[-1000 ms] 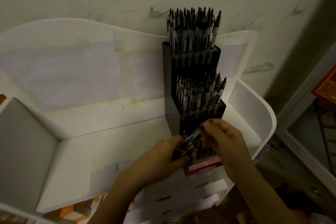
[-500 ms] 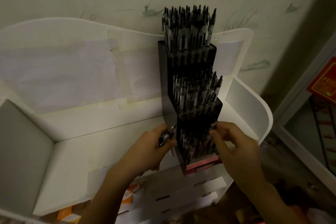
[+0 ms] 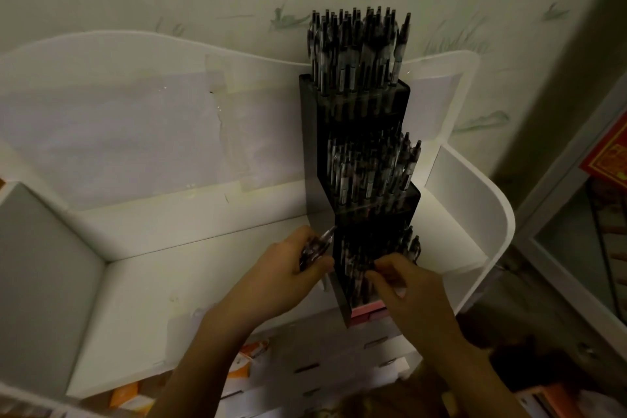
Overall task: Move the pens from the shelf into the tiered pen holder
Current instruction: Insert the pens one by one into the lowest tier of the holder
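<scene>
**Lowest tier nearly fed, a bundle waiting beside it**

The left hand [image 3: 298,268] is curled round a small bundle of pens [image 3: 317,246], their ends poking up past the thumb toward 1 o'clock, just beside the left wall of the tiered pen holder [image 3: 353,119]. The right hand [image 3: 403,285] has its fingers bent at the front of the lowest tier, at 3 o'clock from the left hand; its fingertips seem to pinch a pen there, but the dim, blurred picture does not let me say for sure.

The holder stands on the white shelf [image 3: 190,285], toward its right end, at 12 o'clock from both hands. Its top and middle tiers are packed with upright pens; the lowest tier holds some already.

What could go wrong, as I judge it: the holder is tall and narrow and carries much weight high up, so a push from the right hand while seating a pen could rock it. The bundle in the left hand is gripped loosely enough that a pen might slip down onto the shelf. The crowded lowest tier may refuse a pen that comes in tilted.

Against half a second ago, the right hand has moved inward from the holder's right front edge to the middle of the lowest tier. The left hand sits much where it was, with the same bundle.
</scene>
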{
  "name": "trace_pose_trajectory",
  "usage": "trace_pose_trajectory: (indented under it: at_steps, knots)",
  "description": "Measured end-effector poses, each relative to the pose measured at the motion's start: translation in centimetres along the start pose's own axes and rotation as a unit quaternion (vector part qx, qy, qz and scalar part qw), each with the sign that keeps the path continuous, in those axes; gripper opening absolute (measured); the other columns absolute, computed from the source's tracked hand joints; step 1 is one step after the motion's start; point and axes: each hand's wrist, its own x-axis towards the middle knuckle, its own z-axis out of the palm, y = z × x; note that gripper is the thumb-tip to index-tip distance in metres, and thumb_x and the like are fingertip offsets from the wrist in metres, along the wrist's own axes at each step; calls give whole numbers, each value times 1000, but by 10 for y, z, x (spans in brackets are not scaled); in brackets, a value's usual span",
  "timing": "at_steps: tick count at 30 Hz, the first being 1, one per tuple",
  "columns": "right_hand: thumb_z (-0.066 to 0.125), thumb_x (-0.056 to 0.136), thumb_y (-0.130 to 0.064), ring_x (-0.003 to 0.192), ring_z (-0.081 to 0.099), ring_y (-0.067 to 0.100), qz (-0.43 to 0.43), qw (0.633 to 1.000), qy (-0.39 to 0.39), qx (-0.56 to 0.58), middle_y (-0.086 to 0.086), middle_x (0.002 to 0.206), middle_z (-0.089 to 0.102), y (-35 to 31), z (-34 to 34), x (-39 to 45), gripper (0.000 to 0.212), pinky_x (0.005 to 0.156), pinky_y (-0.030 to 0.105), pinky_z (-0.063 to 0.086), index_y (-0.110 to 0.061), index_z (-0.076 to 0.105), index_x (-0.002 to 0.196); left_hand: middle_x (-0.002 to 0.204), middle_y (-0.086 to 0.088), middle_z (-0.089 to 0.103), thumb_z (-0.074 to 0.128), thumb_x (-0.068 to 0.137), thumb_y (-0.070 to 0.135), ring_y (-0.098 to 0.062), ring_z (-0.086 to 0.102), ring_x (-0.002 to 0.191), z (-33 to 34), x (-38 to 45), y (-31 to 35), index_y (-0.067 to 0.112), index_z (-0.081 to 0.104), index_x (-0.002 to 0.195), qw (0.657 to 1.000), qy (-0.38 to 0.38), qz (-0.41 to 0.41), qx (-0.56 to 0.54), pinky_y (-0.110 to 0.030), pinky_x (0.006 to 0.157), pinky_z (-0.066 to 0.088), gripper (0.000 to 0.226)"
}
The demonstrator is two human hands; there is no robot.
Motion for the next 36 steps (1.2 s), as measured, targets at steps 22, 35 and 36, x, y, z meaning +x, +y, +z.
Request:
trace_pose_trajectory:
  at_steps: [22,35,36]
  knots:
    - [70,83,-8,84,69,8,78,978,-28,191,-8,88,72,-40,-31,18,16,75,19,55,-20,73,94,84,-2,61,46,100,29,-16,57,72,14,5,29,22,53,104,988,-144,59,14,-38,71,51,10]
    - [55,93,-4,83,73,21,131,941,82,301,9,88,75,-55,-90,27,12,70,23,59,1,66,93,79,-1,66,44,102,27,-9,67,64,4,6,21,22,53,100,990,-134,33,-21,-30,68,58,11]
    - [56,92,-4,81,73,21,118,943,105,294,10,85,75,-56,-96,26,10,66,20,58,1,65,93,76,-2,66,43,102,28,-12,67,62,2,5,19,21,53,100,992,-122,25,-24,-34,67,59,12]
